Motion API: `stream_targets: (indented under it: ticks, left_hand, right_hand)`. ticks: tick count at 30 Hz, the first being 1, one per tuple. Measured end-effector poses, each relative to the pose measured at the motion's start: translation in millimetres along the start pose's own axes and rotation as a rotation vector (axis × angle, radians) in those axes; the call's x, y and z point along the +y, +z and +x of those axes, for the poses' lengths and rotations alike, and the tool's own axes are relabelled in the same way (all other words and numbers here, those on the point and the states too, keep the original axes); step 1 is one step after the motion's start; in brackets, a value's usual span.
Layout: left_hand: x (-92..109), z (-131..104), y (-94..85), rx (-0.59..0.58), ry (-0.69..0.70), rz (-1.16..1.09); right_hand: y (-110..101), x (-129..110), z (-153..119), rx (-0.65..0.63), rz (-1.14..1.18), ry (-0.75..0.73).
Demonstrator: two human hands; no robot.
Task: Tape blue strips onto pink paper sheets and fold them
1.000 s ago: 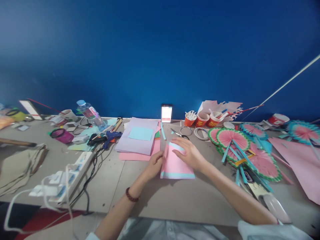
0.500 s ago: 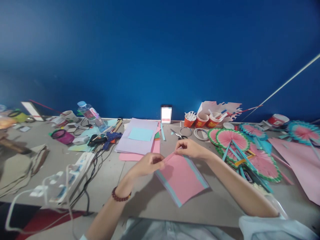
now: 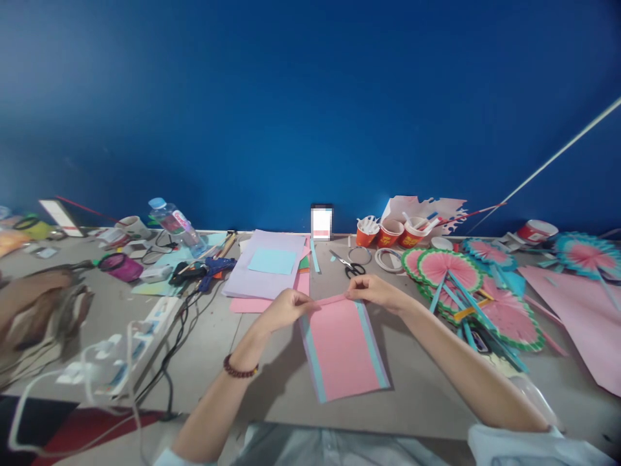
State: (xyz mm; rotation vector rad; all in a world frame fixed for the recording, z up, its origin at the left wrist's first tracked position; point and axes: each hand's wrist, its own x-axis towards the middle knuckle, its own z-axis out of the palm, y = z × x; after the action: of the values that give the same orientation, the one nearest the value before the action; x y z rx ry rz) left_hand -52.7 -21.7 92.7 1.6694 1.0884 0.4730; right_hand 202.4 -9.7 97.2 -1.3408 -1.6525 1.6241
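Near the blue wall [image 3: 310, 116], we see three red paper cups in a row on the counter [image 3: 412, 382]. The left cup [image 3: 366, 241] holds a bunch of white sticks [image 3: 370, 224]; we cannot make out what lies inside the middle cup [image 3: 388, 241]; the right cup [image 3: 409, 241] holds several pens [image 3: 429, 224], their ends leaning out to the right. Over on the left we find a clear bottle [image 3: 177, 226] with a blue cap, tilted, and a magenta container [image 3: 120, 265] whose contents we cannot tell.

In front of us, at the middle of the counter, is the pink sheet [image 3: 342, 346], with a light blue stripe along each long side. Its long axis runs from near us toward the wall, the near end swung slightly to our right. A narrow fold crosses its far short edge. The fingers of our left hand [image 3: 285, 309] pinch the far left corner, and those of our right hand [image 3: 376, 291] pinch the far right one. We cannot tell whether the near end touches the counter.

Just beyond our right hand lie the scissors [image 3: 348, 264], blades pointing toward the wall and leftward; farther right are pleated paper fans [image 3: 449, 266].
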Motion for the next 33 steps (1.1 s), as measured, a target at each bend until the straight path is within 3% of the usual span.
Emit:
stream_targets:
  ticks: [3,6,9,11,13,15,18,24,28,33]
  left_hand:
    - [8.1,12.2,-5.2,0.033,0.008,0.072]
    - [25.0,24.6,-12.7,0.182,0.144,0.213]
    - [46.6,33.7,-19.2,0.393,0.379,0.409]
    - [57.1,37.0,-20.8,0.575,0.616,0.536]
    - [59.0,37.8,-19.0,0.755,0.804,0.645]
    - [50.1,36.2,-14.0,0.875,0.906,0.74]
    - [20.6,31.3,-1.8,0.852,0.968,0.867]
    - [-42.8,23.3,29.2,0.55,0.903,1.09]
    - [-64.3,22.8,42.3,0.42,0.881,1.164]
    - [-76.8,24.7,44.6,0.319,0.791,1.129]
  right_hand:
    - [-11.7,1.0,9.1,-0.003,-0.039,-0.021]
    - [-24.8,-14.3,13.2,0.077,-0.176,-0.118]
    - [-32.2,-40.2,6.5,0.356,-0.389,-0.31]
    - [-32.1,-53.4,-2.1,0.548,-0.524,-0.537]
    - [-28.3,-56.7,-10.5,0.66,-0.625,-0.709]
    - [-22.3,-47.9,-16.6,0.709,-0.722,-0.783]
    - [-12.3,-16.4,-21.0,0.634,-0.84,-0.79]
    - [4.7,61.3,-23.6,0.498,-0.988,-0.696]
    - [13.9,92.6,-22.4,0.484,-1.027,-0.645]
    - [23.1,106.8,-20.6,0.484,-0.952,-0.614]
